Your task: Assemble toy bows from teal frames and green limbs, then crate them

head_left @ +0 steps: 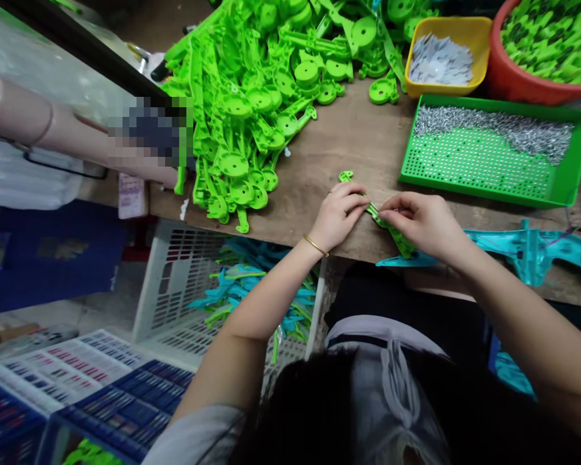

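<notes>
My left hand (337,213) and my right hand (421,223) meet over the near edge of the wooden table (348,142). Both pinch one long green plastic part (390,227) that lies flat between them, its round end (345,175) poking out above my left fingers. My left fingers are curled on the part's upper half, and a gold bangle sits on that wrist. My right thumb and fingers press on the part's middle. A teal plastic piece (527,252) lies under and to the right of my right wrist.
A big heap of green plastic parts (266,90) covers the table's far left. A yellow tub of small grey pieces (479,29), a red basin of green parts (513,81) and a green perforated tray with metal pins (561,194) stand at right. A white crate (174,278) sits below. Another person's arm (53,132) reaches in at left.
</notes>
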`<state>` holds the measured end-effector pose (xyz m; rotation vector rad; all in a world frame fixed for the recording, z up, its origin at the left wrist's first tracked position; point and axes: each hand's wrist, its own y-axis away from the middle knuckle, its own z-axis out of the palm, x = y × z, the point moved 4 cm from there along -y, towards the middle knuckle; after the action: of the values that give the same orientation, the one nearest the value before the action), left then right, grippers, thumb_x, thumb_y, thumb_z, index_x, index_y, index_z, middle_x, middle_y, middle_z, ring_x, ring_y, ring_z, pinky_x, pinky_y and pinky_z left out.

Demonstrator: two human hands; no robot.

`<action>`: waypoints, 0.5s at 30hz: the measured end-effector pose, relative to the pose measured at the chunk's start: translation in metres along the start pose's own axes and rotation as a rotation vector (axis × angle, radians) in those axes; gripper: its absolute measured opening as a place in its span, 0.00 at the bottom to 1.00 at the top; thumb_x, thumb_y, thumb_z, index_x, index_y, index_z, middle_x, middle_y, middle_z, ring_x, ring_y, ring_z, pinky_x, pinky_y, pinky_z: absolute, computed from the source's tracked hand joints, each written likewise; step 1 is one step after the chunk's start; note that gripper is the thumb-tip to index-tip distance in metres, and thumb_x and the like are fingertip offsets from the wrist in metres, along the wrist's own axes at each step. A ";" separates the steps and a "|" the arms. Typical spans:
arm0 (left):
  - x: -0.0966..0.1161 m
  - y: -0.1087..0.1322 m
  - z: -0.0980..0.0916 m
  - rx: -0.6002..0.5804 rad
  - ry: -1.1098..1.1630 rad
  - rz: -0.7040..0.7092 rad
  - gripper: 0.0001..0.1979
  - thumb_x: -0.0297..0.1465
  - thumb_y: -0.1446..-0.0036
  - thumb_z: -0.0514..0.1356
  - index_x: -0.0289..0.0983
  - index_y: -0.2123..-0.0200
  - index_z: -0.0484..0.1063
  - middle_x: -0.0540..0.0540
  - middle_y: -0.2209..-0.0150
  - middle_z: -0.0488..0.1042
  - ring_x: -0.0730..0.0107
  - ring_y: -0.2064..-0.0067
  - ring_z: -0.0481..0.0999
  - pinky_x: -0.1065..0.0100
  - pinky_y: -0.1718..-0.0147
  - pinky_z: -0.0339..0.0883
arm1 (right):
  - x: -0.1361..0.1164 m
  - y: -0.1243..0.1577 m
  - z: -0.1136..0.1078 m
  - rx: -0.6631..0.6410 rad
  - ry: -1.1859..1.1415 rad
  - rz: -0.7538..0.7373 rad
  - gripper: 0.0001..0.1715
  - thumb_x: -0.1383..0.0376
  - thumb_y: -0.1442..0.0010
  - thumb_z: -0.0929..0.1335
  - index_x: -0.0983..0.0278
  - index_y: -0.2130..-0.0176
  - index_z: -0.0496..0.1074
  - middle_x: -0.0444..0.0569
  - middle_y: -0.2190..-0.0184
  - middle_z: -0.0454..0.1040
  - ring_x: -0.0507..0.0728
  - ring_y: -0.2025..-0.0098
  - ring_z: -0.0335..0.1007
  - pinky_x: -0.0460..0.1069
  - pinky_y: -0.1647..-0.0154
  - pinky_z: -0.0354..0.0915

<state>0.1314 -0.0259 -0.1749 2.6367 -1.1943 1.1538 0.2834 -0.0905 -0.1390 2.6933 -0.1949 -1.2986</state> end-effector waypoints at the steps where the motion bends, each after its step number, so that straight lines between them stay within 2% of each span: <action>1: 0.000 0.000 0.000 -0.005 -0.002 -0.007 0.08 0.30 0.38 0.57 0.38 0.63 0.77 0.44 0.55 0.77 0.67 0.50 0.73 0.60 0.46 0.65 | 0.000 0.001 0.000 -0.009 0.070 -0.019 0.10 0.62 0.43 0.67 0.65 0.66 0.76 0.47 0.72 0.78 0.53 0.71 0.70 0.48 0.69 0.61; 4: -0.001 -0.001 0.000 -0.035 -0.018 -0.030 0.08 0.30 0.38 0.57 0.39 0.63 0.77 0.44 0.55 0.77 0.66 0.49 0.73 0.59 0.46 0.64 | 0.001 0.002 0.002 -0.055 0.272 -0.059 0.11 0.62 0.43 0.66 0.65 0.65 0.76 0.48 0.74 0.76 0.53 0.73 0.67 0.48 0.71 0.56; 9: -0.001 -0.003 -0.003 -0.053 -0.001 -0.016 0.08 0.30 0.38 0.57 0.38 0.65 0.76 0.45 0.55 0.76 0.66 0.50 0.72 0.60 0.46 0.63 | 0.003 0.000 0.006 -0.136 0.525 -0.072 0.14 0.61 0.40 0.63 0.64 0.62 0.76 0.52 0.70 0.78 0.58 0.70 0.70 0.49 0.70 0.54; 15: 0.002 -0.008 -0.002 -0.070 -0.025 -0.059 0.03 0.29 0.41 0.60 0.37 0.67 0.73 0.44 0.56 0.74 0.63 0.51 0.71 0.58 0.46 0.63 | 0.002 -0.006 0.005 -0.178 0.608 -0.080 0.15 0.62 0.40 0.63 0.64 0.61 0.76 0.54 0.68 0.78 0.60 0.68 0.72 0.50 0.70 0.55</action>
<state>0.1360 -0.0207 -0.1705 2.6241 -1.1304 1.0528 0.2810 -0.0855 -0.1443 2.8063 0.0956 -0.4339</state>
